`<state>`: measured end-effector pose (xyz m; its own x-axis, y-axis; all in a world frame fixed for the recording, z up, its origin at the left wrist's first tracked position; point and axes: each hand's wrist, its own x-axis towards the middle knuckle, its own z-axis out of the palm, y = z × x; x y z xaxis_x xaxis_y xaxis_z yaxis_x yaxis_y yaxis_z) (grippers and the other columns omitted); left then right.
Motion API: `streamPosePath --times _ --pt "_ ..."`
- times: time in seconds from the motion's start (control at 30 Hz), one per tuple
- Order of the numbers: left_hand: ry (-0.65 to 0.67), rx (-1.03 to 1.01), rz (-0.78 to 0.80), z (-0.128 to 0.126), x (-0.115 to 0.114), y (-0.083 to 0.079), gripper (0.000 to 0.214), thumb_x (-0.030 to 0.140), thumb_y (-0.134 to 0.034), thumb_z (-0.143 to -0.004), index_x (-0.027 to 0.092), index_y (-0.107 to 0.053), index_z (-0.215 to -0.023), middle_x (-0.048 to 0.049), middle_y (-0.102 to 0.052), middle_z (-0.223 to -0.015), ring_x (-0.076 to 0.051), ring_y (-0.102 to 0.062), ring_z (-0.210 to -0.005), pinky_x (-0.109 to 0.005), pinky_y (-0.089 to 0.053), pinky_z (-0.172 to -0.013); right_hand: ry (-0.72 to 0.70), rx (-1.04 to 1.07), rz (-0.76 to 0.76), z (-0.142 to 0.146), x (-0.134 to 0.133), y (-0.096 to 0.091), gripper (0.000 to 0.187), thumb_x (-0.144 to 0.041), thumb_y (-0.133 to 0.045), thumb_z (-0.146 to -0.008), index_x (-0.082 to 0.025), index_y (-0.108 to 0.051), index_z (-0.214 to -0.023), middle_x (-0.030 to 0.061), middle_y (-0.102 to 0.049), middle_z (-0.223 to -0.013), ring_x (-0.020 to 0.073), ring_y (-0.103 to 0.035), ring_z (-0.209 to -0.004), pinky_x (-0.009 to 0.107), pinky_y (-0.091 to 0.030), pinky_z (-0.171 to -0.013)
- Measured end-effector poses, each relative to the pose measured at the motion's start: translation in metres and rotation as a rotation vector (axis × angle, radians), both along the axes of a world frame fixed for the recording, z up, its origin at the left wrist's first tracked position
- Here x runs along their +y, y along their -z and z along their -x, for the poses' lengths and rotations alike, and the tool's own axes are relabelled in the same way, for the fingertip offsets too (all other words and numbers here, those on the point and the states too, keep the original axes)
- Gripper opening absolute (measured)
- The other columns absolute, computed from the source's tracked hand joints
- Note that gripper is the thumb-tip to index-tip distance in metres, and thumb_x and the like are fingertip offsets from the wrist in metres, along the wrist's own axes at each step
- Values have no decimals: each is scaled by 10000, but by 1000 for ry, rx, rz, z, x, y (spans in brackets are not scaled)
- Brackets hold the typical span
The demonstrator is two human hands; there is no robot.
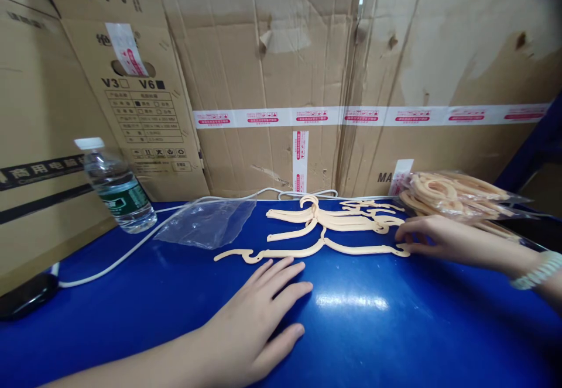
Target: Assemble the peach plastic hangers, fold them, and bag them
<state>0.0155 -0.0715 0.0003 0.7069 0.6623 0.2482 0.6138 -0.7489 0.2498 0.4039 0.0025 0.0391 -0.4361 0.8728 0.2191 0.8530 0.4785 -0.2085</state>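
Note:
Several cream plastic hangers, whole or in parts, lie on the blue table. The nearest hanger [360,249] has two long arms meeting in the middle, and its left end carries a hooked piece [235,254]. My left hand [267,312] rests with fingers spread just in front of that hanger's left arm. My right hand [428,237] has its fingertips curled at the hanger's right end; whether they grip it or a small piece is hidden. Behind lie more hanger arms [346,222] and a pile of small thin pieces [364,205].
A clear bag of cream hanger parts [452,192] lies at the back right. An empty clear plastic bag [206,224], a water bottle [118,186], a white cable [127,253] and a black device [28,295] are on the left. Cardboard [263,160] walls the back.

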Motion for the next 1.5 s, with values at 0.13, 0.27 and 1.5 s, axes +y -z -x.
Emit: streamPosePath --times 0.13,0.27,1.5 --pt "1 17 14 0 0 -1 448 297 -527 -937 302 -490 -1383 -63 -464 -1509 -315 -397 -1400 -574 -324 -1141 -50 -60 116 1 1 0 214 -265 -536 -861 -231 -722 -763 47 -725 -744 201 -654 -639 289 -503 -606" --pt "32 54 32 1 1 -4 458 305 -525 -944 292 -472 -1399 -77 -459 -1511 -314 -397 -1400 -571 -327 -1140 -36 -89 133 1 1 -2 221 -293 -523 -875 -221 -711 -784 60 -724 -767 220 -656 -664 320 -505 -627" --pt "65 -223 248 0 3 -13 412 248 -599 -872 239 -578 -1283 -105 -564 -1389 -302 -484 -1302 -458 -361 -1108 206 301 21 62 63 -23 414 -515 -576 -884 -117 -685 -907 85 -693 -835 212 -645 -778 316 -506 -664"
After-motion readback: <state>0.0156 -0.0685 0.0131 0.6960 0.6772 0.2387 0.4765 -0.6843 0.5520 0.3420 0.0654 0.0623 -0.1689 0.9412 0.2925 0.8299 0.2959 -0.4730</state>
